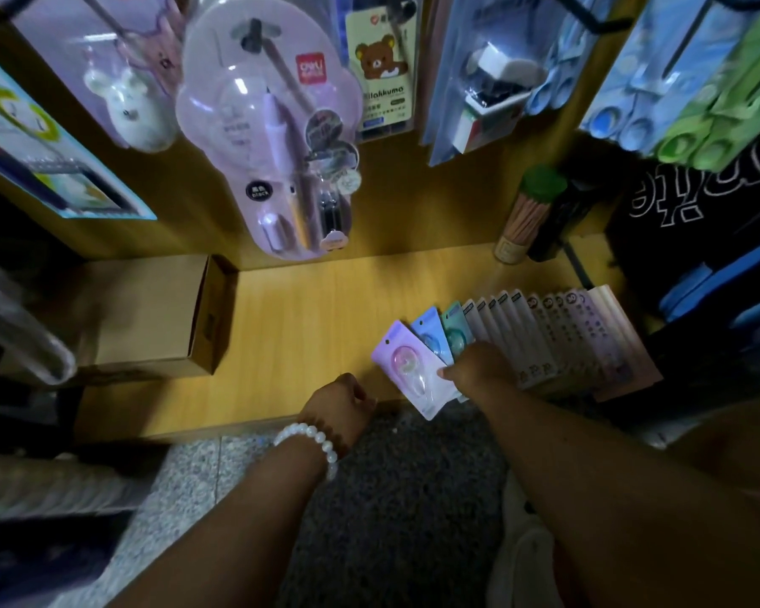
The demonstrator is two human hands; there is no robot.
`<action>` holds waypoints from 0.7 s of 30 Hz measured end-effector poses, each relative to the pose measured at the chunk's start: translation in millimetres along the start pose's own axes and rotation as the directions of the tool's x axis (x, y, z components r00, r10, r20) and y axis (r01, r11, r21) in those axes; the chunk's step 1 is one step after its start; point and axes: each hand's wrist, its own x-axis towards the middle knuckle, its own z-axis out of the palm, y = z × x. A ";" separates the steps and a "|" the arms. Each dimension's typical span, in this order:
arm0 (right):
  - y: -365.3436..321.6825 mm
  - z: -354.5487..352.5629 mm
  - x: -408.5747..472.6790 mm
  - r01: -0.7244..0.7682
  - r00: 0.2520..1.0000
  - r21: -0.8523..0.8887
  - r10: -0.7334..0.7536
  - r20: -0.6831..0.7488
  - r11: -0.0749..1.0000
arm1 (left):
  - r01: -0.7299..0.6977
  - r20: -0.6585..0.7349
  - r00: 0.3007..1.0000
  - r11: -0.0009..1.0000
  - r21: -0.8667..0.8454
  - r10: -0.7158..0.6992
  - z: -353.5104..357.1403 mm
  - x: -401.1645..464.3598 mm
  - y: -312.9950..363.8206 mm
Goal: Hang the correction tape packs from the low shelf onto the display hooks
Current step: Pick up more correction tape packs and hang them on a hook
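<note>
At lower right of centre, your right hand pinches the purple correction tape pack at the near end of the fanned row of packs on the low shelf. Lift it free by its edge, keeping the hang hole upward. Your left hand, curled and empty, rests at the shelf's front lip. Left stands a cardboard box; above, the hanging pen blister pack crowds the hooks.
</note>
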 end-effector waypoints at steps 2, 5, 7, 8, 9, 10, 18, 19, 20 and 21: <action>2.8 0.6 3.7 0.004 0.999 0.077 -0.008 0.051 0.997 | 0.010 0.011 1.000 0.999 -0.032 -0.009 0.4 0.0 0.0; 4.0 -1.1 5.2 0.004 0.991 0.219 -0.033 0.129 0.976 | 0.080 0.038 0.996 0.991 -0.112 -0.077 4.9 2.7 -4.0; 2.1 -5.0 0.1 0.020 0.981 0.288 -0.074 0.179 0.957 | 0.175 0.063 0.984 0.960 -0.218 -0.165 7.4 6.7 -8.7; 0.5 -6.8 -3.9 0.025 0.973 0.341 -0.101 0.206 0.940 | 0.219 0.081 0.976 0.930 -0.294 -0.204 7.8 8.8 -11.0; -1.6 -8.5 -8.7 0.026 0.961 0.410 -0.135 0.239 0.912 | 0.267 0.114 0.964 0.878 -0.397 -0.241 8.7 9.8 -13.2; -3.6 -9.4 -13.5 0.017 0.943 0.482 -0.175 0.284 0.876 | 0.303 0.162 0.953 0.793 -0.528 -0.257 9.7 10.0 -14.8; -4.7 -11.4 -34.9 0.092 0.848 0.574 -0.367 0.384 0.814 | 0.311 0.312 0.949 -0.029 -0.950 -0.039 10.5 2.5 -2.4; -2.9 -14.0 -32.3 0.130 0.914 0.528 -0.308 0.265 0.839 | 0.303 0.303 0.952 -0.024 -0.953 -0.046 9.8 2.2 -1.7; 1.1 -16.4 -26.7 0.157 0.967 0.470 -0.232 0.107 0.869 | 0.302 0.303 0.952 -0.021 -0.953 -0.038 10.3 2.6 -1.6; 6.7 -18.7 -20.1 0.163 0.987 0.394 -0.153 -0.055 0.905 | 0.299 0.300 0.954 -0.016 -0.954 -0.031 11.1 2.1 -1.4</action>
